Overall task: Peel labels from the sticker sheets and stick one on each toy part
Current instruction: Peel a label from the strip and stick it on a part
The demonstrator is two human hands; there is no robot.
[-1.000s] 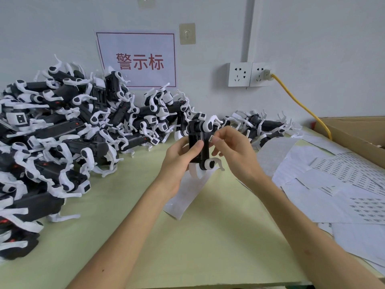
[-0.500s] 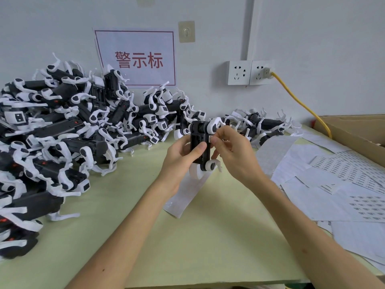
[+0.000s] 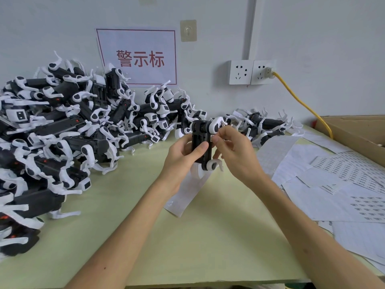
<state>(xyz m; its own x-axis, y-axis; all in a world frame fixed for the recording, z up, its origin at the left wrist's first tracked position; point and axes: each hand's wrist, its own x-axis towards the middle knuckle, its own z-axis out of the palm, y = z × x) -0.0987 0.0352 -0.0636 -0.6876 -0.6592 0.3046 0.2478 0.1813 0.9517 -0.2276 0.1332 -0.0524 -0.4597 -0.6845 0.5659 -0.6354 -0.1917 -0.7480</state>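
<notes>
Looking down at a pale green surface [image 3: 208, 236] here. Gripping one toy part [image 3: 201, 140] in the left hand [image 3: 183, 157], thumb across the front of the black body, fingers curled round the back. Held upright above the middle of the surface, with white legs at top and bottom. Pinching at its upper right edge with the right hand [image 3: 235, 153], thumb and forefinger tips right against the black body. Looks like a tiny white label [image 3: 212, 138] under those tips, but too small to be sure. Also a strip of white backing paper [image 3: 185, 195] tucked under the left hand, trailing down to the surface on the near side.

Over on the left, a huge pile of toy parts [image 3: 62, 132], same black-and-white kind, heaped against the wall. A smaller bunch [image 3: 262, 124] just beyond the hands, right of centre. Spread over the right side: overlapping sticker sheets [image 3: 333, 184], some with rows of little dark labels. Far right, an open cardboard box [image 3: 354, 132]. On the wall: a white sign [image 3: 137, 57] with red characters, a switch [image 3: 188, 30], and two sockets [image 3: 252, 71] with a yellow cable [image 3: 302, 101] plugged into the right one, running down towards the box.
</notes>
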